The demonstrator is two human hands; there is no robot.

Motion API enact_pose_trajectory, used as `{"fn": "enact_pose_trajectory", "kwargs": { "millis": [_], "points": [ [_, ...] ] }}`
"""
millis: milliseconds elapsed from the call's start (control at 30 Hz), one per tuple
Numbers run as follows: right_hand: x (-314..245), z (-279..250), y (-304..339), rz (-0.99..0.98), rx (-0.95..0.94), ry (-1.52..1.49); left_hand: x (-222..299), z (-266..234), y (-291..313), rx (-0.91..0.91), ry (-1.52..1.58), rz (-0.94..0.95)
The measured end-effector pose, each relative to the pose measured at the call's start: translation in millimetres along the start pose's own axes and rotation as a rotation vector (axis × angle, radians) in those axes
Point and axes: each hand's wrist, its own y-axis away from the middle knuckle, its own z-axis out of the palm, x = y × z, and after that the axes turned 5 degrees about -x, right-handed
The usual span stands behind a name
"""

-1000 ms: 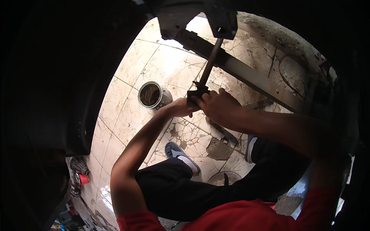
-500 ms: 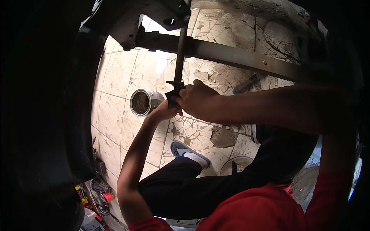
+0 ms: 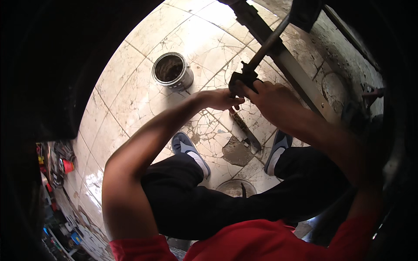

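A long metal rod [image 3: 267,43] slants down from dark machinery at the upper right to a black fitting [image 3: 241,81] at its lower end. My right hand [image 3: 272,98] is wrapped around that fitting from the right. My left hand [image 3: 220,99] touches it from the left, fingers curled against its underside. Whether the left hand truly grips it is hard to tell. Below my hands a dark flat tool [image 3: 246,130] lies on the cracked tile floor [image 3: 130,95].
An open, dirty metal can [image 3: 172,71] stands on the floor to the left of my hands. A dark steel beam [image 3: 291,65] runs diagonally behind the rod. My shoes [image 3: 189,150] and dark trousers are below. Cluttered tools [image 3: 58,161] lie at the far left.
The view has swung, so the rod now leans to the upper right. Both hands have stayed on the black fitting at its lower end.
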Motion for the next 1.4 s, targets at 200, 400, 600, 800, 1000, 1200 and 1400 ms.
{"fn": "enact_pose_trajectory", "kwargs": {
  "millis": [200,400,600,800,1000,1200,1400],
  "points": [
    [-4,-1,0,0.013,0.013,-0.026,12,3,1,0.17,-0.213,0.07],
    [-4,-1,1,0.025,0.03,-0.036,8,-17,-11,0.41,-0.43,-0.043],
    [1,6,-7,-0.024,0.034,-0.033,9,-33,-7,0.47,-0.85,-0.103],
    [12,15,1,0.01,0.125,-0.015,8,-35,-20,0.576,-0.922,0.142],
    [-5,10,-5,0.047,0.123,-0.006,14,-28,4,0.501,-0.643,0.076],
    [-4,21,-15,0.009,0.188,0.009,21,-20,11,0.513,-0.39,0.242],
    [-11,18,2,0.047,0.156,0.11,-2,-25,-2,0.534,-0.488,0.464]
  ]
}}
